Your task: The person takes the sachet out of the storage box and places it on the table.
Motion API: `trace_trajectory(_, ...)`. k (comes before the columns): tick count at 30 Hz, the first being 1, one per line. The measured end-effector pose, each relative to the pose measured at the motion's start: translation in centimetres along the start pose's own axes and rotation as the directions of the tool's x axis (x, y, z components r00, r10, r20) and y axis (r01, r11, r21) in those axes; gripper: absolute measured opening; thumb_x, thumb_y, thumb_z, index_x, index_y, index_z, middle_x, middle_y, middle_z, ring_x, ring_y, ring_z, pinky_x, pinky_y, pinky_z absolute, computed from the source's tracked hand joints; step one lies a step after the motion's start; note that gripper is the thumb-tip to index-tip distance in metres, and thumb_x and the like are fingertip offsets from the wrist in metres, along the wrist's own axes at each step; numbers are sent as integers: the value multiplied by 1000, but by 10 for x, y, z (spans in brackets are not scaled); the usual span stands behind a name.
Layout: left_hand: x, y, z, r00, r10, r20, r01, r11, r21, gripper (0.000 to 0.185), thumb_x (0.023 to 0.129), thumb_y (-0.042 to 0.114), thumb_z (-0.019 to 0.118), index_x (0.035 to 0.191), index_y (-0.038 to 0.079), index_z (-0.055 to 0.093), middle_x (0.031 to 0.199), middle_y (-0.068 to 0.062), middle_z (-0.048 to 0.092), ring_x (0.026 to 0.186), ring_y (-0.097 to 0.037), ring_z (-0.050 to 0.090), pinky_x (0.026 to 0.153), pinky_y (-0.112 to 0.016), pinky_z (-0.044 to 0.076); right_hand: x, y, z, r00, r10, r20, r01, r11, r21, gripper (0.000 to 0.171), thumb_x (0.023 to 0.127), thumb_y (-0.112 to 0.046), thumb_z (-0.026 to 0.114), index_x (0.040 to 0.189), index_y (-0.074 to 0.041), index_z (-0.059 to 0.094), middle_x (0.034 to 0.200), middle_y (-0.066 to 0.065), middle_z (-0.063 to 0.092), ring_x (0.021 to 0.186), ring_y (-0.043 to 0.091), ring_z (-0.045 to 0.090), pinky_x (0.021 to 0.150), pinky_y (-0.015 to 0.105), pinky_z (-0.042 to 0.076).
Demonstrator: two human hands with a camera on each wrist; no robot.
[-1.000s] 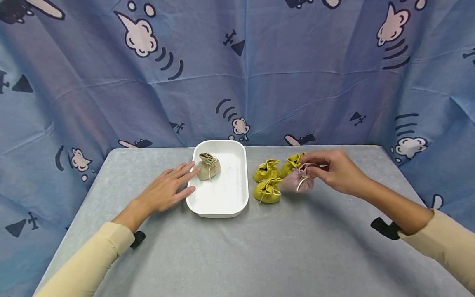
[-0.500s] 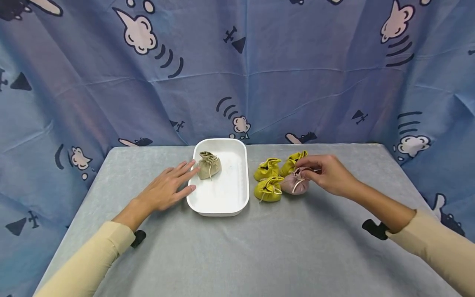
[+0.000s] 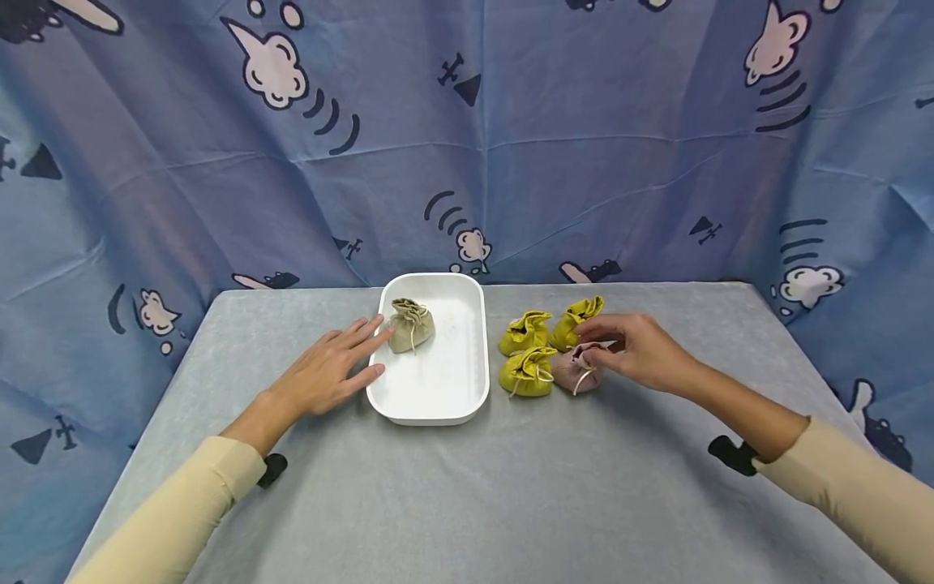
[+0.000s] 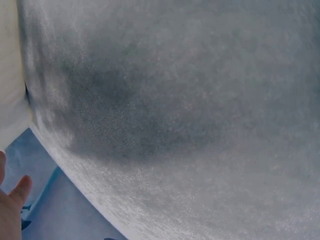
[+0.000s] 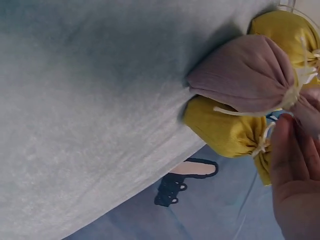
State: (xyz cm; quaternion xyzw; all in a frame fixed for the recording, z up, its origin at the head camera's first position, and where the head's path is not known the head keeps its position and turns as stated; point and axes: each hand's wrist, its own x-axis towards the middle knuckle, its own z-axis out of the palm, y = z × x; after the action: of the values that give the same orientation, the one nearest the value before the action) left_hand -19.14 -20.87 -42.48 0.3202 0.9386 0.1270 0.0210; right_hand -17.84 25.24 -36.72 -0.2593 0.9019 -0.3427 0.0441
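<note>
A beige drawstring pouch point(image 3: 412, 327) sits in the white tray point(image 3: 438, 420), toward its back left. My left hand point(image 3: 328, 373) lies with fingers spread and rests on the tray's left rim. My right hand point(image 3: 642, 350) has its thumb and fingers curled at the neck of a mauve drawstring pouch point(image 3: 573, 373). In the right wrist view this mauve pouch point(image 5: 245, 75) has its base down by the table, and the fingers point(image 5: 287, 150) are at its tied neck. Just left of and behind it stand several yellow-green pouches point(image 3: 527, 373), close together.
A grey cloth covers the table point(image 3: 452, 503). Behind its far edge hangs a blue printed curtain point(image 3: 409, 186). The left wrist view shows mostly the table cloth point(image 4: 200, 100) and part of the white tray point(image 4: 10, 75).
My right hand has brought the mauve pouch leftward and down, beside the yellow-green pouches. The left hand stays in place on the tray's rim.
</note>
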Motion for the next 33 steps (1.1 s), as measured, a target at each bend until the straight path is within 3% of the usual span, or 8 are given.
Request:
trace_trajectory(5,0,0,1,1000,1,-6,-1,1000,-2,61,105,49,42,158,21,31,165,-5,22,149,-32,24,115,-55,26,2,-6,-1,999,-28,42,29,999,-23,32,87,1,74,119,-1,68,109,11,72,99,26,70,79,38,58)
trace_trajectory(18,0,0,2,1000,-4,4,4,1000,-6,61,105,50,42,158,22,31,165,-3,20,149,-30,24,115,-55,27,16,-34,-3,998,-34,52,34,999,-4,42,86,-1,76,127,-1,64,121,13,68,104,30,69,85,43,57)
trace_trajectory(24,-1,0,1,1000,-5,1,5,1000,-4,61,105,50,41,158,22,30,165,-3,21,149,-31,24,115,-55,26,30,-49,2,997,-41,63,38,998,49,48,86,-1,76,131,0,61,129,18,63,108,31,68,87,42,57)
trace_trajectory(33,-1,-1,1,1000,-6,-4,6,1000,-3,62,105,51,41,158,23,30,165,-3,20,149,-31,25,114,-56,27,47,-74,11,994,-62,95,50,991,122,57,86,-6,78,138,-2,56,137,15,59,113,30,66,89,38,56)
